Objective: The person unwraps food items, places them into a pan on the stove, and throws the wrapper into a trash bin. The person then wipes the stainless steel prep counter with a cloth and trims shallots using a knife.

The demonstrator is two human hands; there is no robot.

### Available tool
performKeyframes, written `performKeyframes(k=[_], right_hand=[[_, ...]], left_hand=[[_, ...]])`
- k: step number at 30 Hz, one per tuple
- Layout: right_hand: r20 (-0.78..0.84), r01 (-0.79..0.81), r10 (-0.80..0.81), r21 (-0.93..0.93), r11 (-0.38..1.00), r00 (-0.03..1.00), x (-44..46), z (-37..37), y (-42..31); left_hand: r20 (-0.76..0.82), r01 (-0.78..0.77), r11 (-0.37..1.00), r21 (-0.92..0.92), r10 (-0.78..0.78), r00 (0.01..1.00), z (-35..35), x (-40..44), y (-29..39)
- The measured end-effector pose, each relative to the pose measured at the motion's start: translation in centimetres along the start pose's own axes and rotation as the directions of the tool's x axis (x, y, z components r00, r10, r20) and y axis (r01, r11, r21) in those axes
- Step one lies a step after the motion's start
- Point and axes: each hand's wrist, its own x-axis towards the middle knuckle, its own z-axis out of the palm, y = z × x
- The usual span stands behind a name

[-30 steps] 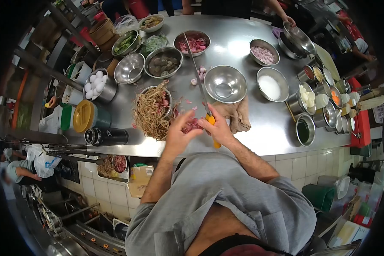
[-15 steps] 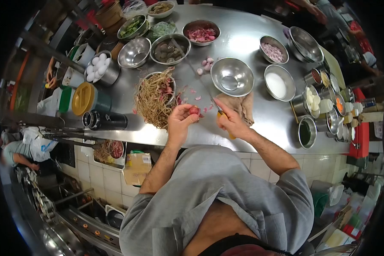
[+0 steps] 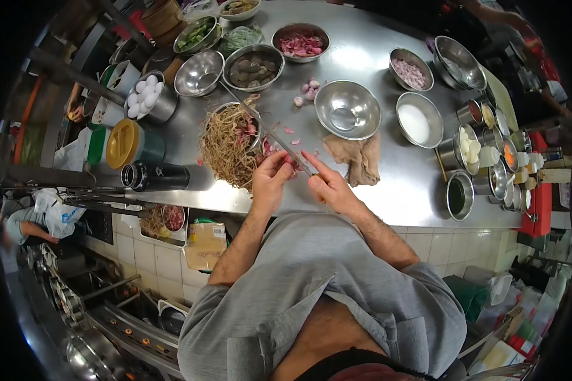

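My left hand (image 3: pixel 269 182) pinches a small red shallot (image 3: pixel 288 169) just above the table's near edge. My right hand (image 3: pixel 335 192) grips a long knife (image 3: pixel 258 117) by its yellow handle, index finger stretched along the blade. The blade slants up and left, past the shallot and over the edge of a dry, root-covered bunch of shallots (image 3: pixel 222 149). Pink skin scraps (image 3: pixel 289 131) lie beyond my fingers. Several pale peeled shallots (image 3: pixel 309 91) sit farther back. A brown cloth (image 3: pixel 357 160) lies right of the knife, beside a shiny steel bowl (image 3: pixel 347 113).
Bowls of red peelings (image 3: pixel 300 44), dark lumps in liquid (image 3: pixel 253 70) and chopped shallots (image 3: pixel 410 71) stand farther back. White eggs (image 3: pixel 145 95) fill a pot at left, near a black flask (image 3: pixel 156 176). Seasoning containers (image 3: pixel 467 147) crowd the right end.
My right hand has moved left and turned, bringing the knife blade across to the shallot. The cloth is now more exposed. My left hand stays nearly in place.
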Motion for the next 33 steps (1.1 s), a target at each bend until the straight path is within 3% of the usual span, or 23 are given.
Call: performKeyframes(k=[7, 13, 16, 18, 25, 26, 28, 29, 31, 32, 33], right_hand=[[-0.014, 0.021, -0.022, -0.078, 0.997, 1.000, 0.2, 0.2, -0.6], [-0.038, 0.126, -0.145, -0.314, 0.941, 0.989, 0.6, 0.1, 0.3], [-0.060, 0.106, -0.125, -0.251, 0.962, 0.990, 0.5, 0.5, -0.3], [-0.047, 0.020, -0.026, -0.126, 0.992, 0.999, 0.3, 0.6, -0.8], [-0.057, 0.054, -0.061, -0.106, 0.993, 0.997, 0.5, 0.9, -0.5], [-0.045, 0.012, -0.013, -0.027, 1.000, 0.999, 0.5, 1.0, -0.8], [-0.026, -0.033, 0.035, 0.052, 0.998, 0.999, 0.4, 1.2, -1.1], [-0.036, -0.044, 0.049, 0.120, 0.992, 0.998, 0.3, 1.3, -1.2], [-0.043, -0.053, 0.062, 0.187, 0.981, 0.997, 0.4, 1.3, -1.0], [-0.047, -0.047, 0.057, 0.179, 0.983, 0.997, 0.4, 1.2, -0.7], [-0.052, -0.041, 0.050, 0.172, 0.984, 0.997, 0.5, 1.0, -0.3]], left_hand=[[-0.021, 0.045, 0.997, 0.062, -0.044, 0.999, 0.6, 0.0, 0.3], [-0.024, 0.032, 0.996, 0.081, -0.030, 0.999, 0.5, 0.2, -0.2], [-0.022, 0.022, 0.988, 0.156, -0.019, 1.000, 0.6, 0.3, 0.1], [-0.030, 0.016, 0.982, 0.191, -0.010, 0.999, 0.9, 0.2, 0.4], [-0.075, -0.104, 0.927, 0.360, 0.139, 0.987, 1.8, -0.4, 0.6], [-0.077, -0.104, 0.927, 0.360, 0.141, 0.987, 1.5, -0.4, 0.3], [0.019, -0.262, 0.740, 0.619, 0.320, 0.947, 0.9, -0.4, 0.0], [0.017, -0.262, 0.740, 0.620, 0.321, 0.947, 0.7, -0.4, -0.1], [0.102, -0.344, 0.596, 0.726, 0.400, 0.911, 0.8, -0.3, 0.2], [0.102, -0.344, 0.596, 0.726, 0.402, 0.910, 0.9, -0.3, 0.3], [0.006, -0.207, 0.814, 0.543, 0.242, 0.970, 1.1, -0.4, 0.4]])
